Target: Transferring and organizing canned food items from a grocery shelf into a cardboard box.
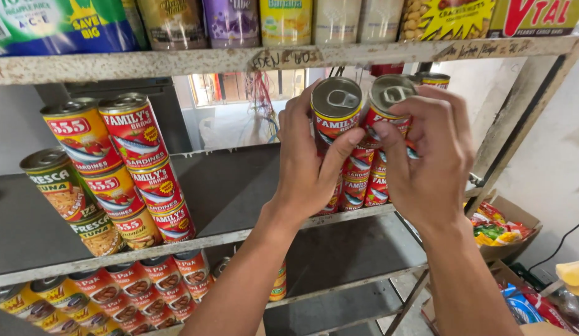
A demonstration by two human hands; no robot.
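My left hand grips a red tin can with a silver pull-tab lid, held upright above the middle shelf. Beside it, my right hand wraps around a second red can of the same kind, its lid tilted slightly toward me. Both cans sit on top of stacked red cans at the right of the shelf. My fingers hide most of those stacks.
Stacked red and green cans fill the shelf's left side. More cans line the shelf below. Packets and bottles stand on the top shelf. A cardboard box of snacks sits on the floor at right.
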